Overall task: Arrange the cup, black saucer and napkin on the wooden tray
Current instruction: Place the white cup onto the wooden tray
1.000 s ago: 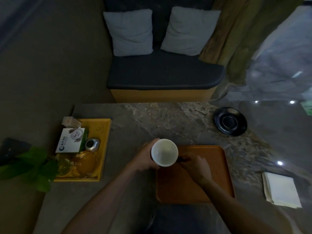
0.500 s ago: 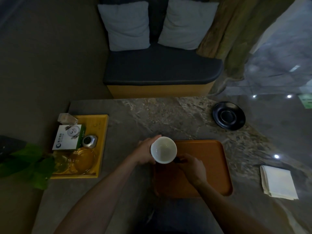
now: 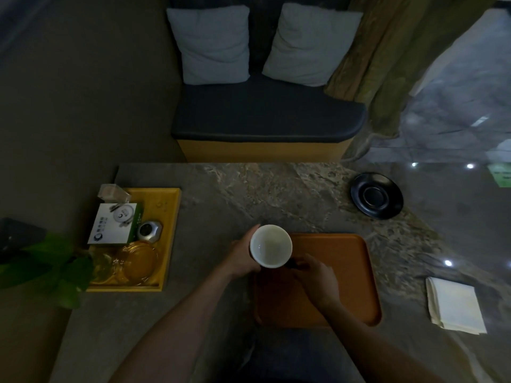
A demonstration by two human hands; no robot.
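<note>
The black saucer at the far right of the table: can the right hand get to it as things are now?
Probably yes. The table between the right hand and the black saucer is bare, so the way looks free. But that hand is now at the cup, which the left hand also holds.

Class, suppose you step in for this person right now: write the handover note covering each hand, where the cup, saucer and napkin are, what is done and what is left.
Left hand: wrapped around the white cup, holding it at the wooden tray's near-left corner.
Right hand: over the tray beside the cup, fingertips at the cup's dark base or handle; the grip is not clear.
Black saucer: on the stone table, beyond the tray to its right, off it.
Napkin: folded on the table, right of the tray.
Done: nothing visibly set down on the tray.
Left: place the cup, then the saucer and napkin.
</note>
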